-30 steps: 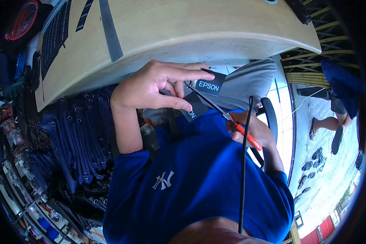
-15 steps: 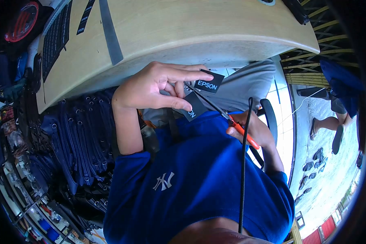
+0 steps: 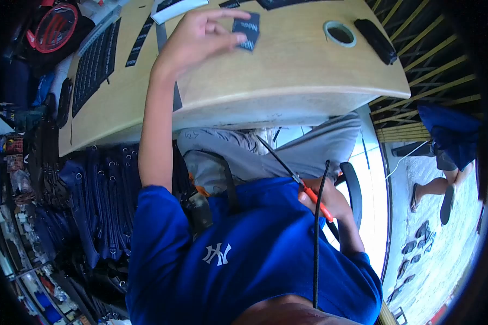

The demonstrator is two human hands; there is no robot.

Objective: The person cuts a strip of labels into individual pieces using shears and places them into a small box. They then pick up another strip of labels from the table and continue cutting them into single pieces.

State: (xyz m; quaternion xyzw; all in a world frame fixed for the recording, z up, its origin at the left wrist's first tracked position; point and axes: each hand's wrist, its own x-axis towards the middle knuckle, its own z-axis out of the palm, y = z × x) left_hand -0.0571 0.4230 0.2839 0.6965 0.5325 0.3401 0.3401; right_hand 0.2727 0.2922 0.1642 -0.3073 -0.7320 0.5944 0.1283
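Observation:
My left hand [image 3: 192, 46] is raised over the desk, pinching two small black labels [image 3: 248, 26] between thumb and fingers. White lettering on them is blurred now; half a second ago it read EPSON. Low by my lap, my right hand [image 3: 335, 199] is closed on a pair of scissors [image 3: 296, 177] with orange-red handles. The blades point up and left over my grey trousers and look closed. A thin black cord [image 3: 318, 238] hangs in front of the scissor handles.
On the wooden desk [image 3: 293, 65] lie a tape roll [image 3: 327, 37], a black pouch [image 3: 375, 41], a sheet of black labels [image 3: 96, 67], a label strip [image 3: 140, 42] and a white box [image 3: 178, 6]. Navy straps [image 3: 100, 203] hang at left. Another person's leg [image 3: 431, 188] shows at right.
My left hand has moved up and away from the scissors, over the desk, with the two labels in it. The scissors have dropped slightly in my right hand. More of the desk shows.

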